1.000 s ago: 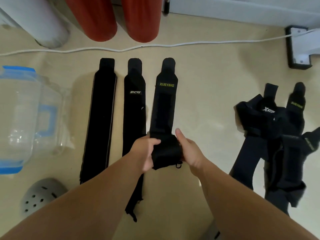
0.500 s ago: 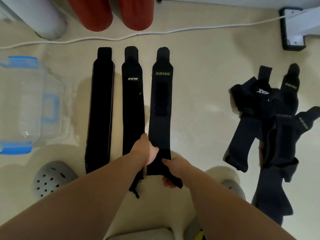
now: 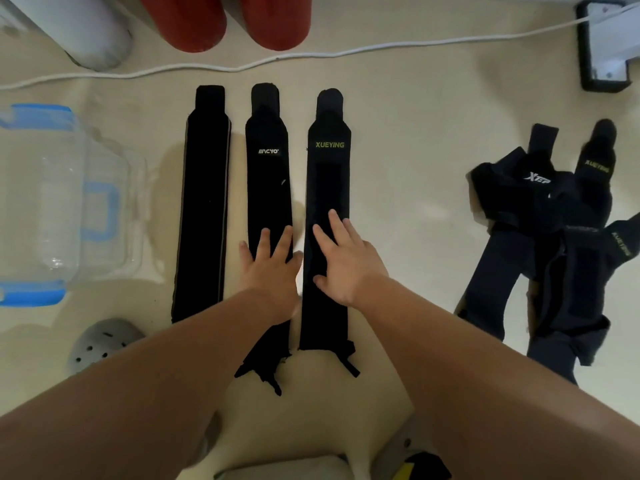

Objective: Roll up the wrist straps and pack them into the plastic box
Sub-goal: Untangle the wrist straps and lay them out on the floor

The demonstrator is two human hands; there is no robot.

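Three black wrist straps lie flat side by side on the pale floor: a plain strap (image 3: 204,188) at left, a middle strap (image 3: 268,174) with a white logo, and a right strap (image 3: 329,174) marked XUEYING. My left hand (image 3: 272,268) rests flat with spread fingers on the middle strap. Flat on the XUEYING strap lies my right hand (image 3: 348,261), fingers straight. A heap of several more black straps (image 3: 557,237) sits at the right. The clear plastic box (image 3: 20,202) with blue clips stands at the far left.
A white cable (image 3: 311,55) runs across the floor at the back. Behind it stand two red cylinders (image 3: 235,19) and a white one (image 3: 79,29). A white and black bracket (image 3: 606,43) is at the top right. A grey perforated shoe (image 3: 100,341) is at lower left.
The near end of the XUEYING strap, bunched in both hands a second ago, now lies flat and full length. Both hands have opened and moved forward onto the straps.
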